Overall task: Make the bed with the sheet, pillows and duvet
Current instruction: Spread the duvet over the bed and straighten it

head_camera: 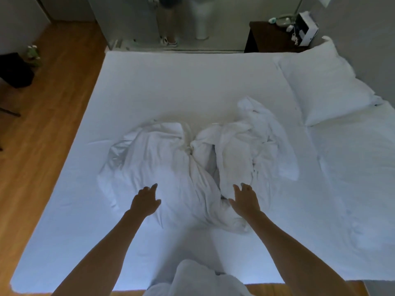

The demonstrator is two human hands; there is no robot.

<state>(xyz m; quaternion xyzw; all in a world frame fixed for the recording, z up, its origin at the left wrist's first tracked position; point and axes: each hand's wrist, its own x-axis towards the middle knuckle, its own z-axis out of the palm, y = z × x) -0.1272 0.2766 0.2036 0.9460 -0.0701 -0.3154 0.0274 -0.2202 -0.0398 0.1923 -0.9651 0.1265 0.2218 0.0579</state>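
Note:
A crumpled white duvet (192, 165) lies heaped in the middle of the bed, on a smooth white sheet (171, 86). My left hand (145, 201) hovers over the heap's near left part, fingers spread, holding nothing. My right hand (245, 199) reaches over the heap's near right part, also spread and empty. Two white pillows (320, 82) lie at the right end of the bed, one at the far corner and one flatter (352, 163) nearer to me. A white bundle of cloth (196, 278) sits at the bottom edge, close to my body.
Wooden floor (42, 146) runs along the bed's left side. A dark bedside table (269, 37) with a white box and cables stands at the far right. Another person's legs (168, 28) show beyond the far edge. A dark object (15, 69) stands at the far left.

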